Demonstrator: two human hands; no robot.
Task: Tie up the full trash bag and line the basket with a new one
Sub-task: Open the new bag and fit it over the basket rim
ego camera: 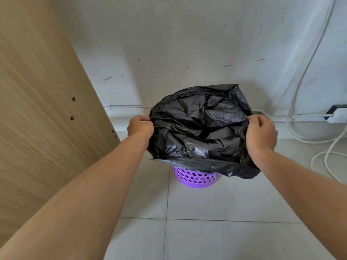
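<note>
A: What do the two hands do?

B: The left hand point(140, 127) grips the left edge of the black trash bag point(202, 132). Its fingers are curled tight around the plastic. The right hand point(261, 134) does the same on the right edge, with the fingers closed over a fold of the bag. The hands are well apart, one on each side, and the mouth of the bag is stretched between them.

A: And where is the bag?

B: It is over the purple basket point(196, 178), which stands on the tiled floor point(206, 231) near the white wall point(187, 44). The near edge of the bag hangs over the basket rim, so only the lower part of the basket shows. I cannot tell how deep the bag goes inside.

A: What else is there?

B: A wooden panel point(37, 109) on the left, and white cables point(319, 147) on the right, at the wall and on the floor.
</note>
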